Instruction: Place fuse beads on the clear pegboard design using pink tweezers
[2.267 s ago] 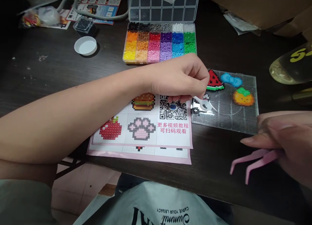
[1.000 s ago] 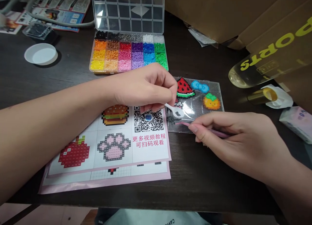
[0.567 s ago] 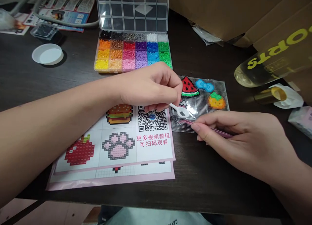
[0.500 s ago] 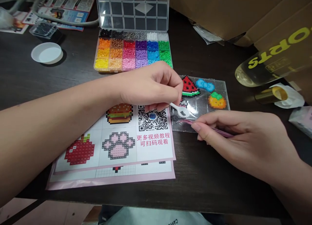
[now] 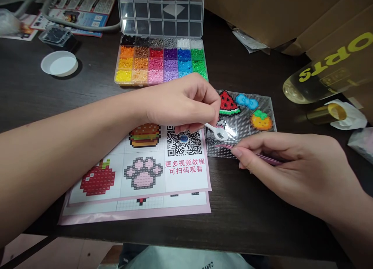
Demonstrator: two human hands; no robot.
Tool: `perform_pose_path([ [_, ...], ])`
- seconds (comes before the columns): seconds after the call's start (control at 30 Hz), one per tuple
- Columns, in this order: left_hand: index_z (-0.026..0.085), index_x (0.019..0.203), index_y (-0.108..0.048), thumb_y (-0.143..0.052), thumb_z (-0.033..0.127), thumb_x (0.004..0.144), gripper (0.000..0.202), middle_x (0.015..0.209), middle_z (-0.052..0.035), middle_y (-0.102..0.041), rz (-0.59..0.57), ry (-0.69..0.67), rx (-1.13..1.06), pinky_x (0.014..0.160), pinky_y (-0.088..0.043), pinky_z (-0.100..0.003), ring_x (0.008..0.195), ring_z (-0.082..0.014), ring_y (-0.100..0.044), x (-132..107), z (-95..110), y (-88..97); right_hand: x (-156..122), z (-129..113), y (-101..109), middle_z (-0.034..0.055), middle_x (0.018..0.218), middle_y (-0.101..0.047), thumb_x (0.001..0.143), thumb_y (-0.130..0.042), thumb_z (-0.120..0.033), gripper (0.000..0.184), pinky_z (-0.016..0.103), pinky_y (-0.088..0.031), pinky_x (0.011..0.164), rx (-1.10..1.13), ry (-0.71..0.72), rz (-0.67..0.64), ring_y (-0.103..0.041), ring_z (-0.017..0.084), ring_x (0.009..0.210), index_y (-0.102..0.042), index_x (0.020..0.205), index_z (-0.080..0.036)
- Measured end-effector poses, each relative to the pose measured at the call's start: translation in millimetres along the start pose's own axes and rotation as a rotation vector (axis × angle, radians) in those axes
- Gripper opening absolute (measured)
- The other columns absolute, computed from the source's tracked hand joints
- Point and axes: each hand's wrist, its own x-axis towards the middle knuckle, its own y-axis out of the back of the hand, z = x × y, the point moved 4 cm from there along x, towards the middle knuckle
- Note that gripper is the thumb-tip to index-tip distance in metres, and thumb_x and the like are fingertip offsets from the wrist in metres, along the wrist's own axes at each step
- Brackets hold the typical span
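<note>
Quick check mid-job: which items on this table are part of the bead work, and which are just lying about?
In use: left hand, white spoon, right hand, pink tweezers, pegboard, bead organizer box, pattern sheet.

Lying about: white lid, cardboard box, glass bottle, leaflet.

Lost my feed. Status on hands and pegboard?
Left hand pinching white spoon. Right hand gripping pink tweezers, tips over pegboard. Nothing blocking.

Probably a home hobby desk: dark wooden table (image 5: pixel 87 90), bead box (image 5: pixel 161 59), pattern sheets (image 5: pixel 140 172), cardboard boxes (image 5: pixel 262 16).
</note>
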Motion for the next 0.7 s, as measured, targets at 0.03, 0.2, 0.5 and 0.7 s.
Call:
perform_pose_path([
  [0.03, 0.013, 0.074, -0.067, -0.054, 0.004, 0.09, 0.022, 0.047, 0.0038, -0.054, 0.001, -0.004, 0.001, 0.038, -0.036, -0.014, 0.039, -0.0052, -0.044, 0.1, -0.2, 0.2, -0.1, 0.0, 0.2, -0.0048, 0.068, -0.076, 0.096, -0.065, -0.025, 0.024, 0.025, -0.045, 0.045, 0.0, 0.001, 0.001, -0.065, 0.012, 0.051, -0.074, 0.074, -0.025],
  [0.2, 0.013, 0.075, -0.067, -0.055, 0.003, 0.089, 0.021, 0.049, 0.0034, -0.055, 0.001, -0.012, 0.006, 0.039, -0.038, -0.014, 0.041, -0.0058, -0.046, 0.3, -1.0, 0.3, -1.0, -1.2, 1.4, -0.0034, 0.068, -0.077, 0.096, -0.064, -0.024, 0.025, 0.025, -0.043, 0.043, -0.003, 0.013, -0.006, -0.064, 0.012, 0.05, -0.073, 0.072, -0.024],
  [0.5, 0.012, 0.073, -0.067, -0.054, 0.004, 0.091, 0.023, 0.047, 0.003, -0.054, 0.001, -0.008, -0.007, 0.037, -0.036, -0.015, 0.038, -0.0061, -0.044, 1.9, -0.2, -0.3, -0.7, -4.0, 1.1, -0.0028, 0.067, -0.076, 0.096, -0.064, -0.024, 0.025, 0.024, -0.042, 0.044, -0.015, 0.021, 0.0, -0.062, 0.012, 0.048, -0.073, 0.072, -0.024],
  [0.7, 0.013, 0.074, -0.067, -0.054, 0.005, 0.089, 0.022, 0.047, 0.0038, -0.055, 0.004, 0.003, 0.0, 0.038, -0.035, -0.015, 0.039, -0.0058, -0.044, -0.1, 1.0, -1.1, 0.6, -4.9, -0.5, -0.0029, 0.068, -0.077, 0.094, -0.066, -0.022, 0.022, 0.025, -0.042, 0.043, -0.021, 0.02, -0.006, -0.062, 0.013, 0.049, -0.074, 0.074, -0.025],
])
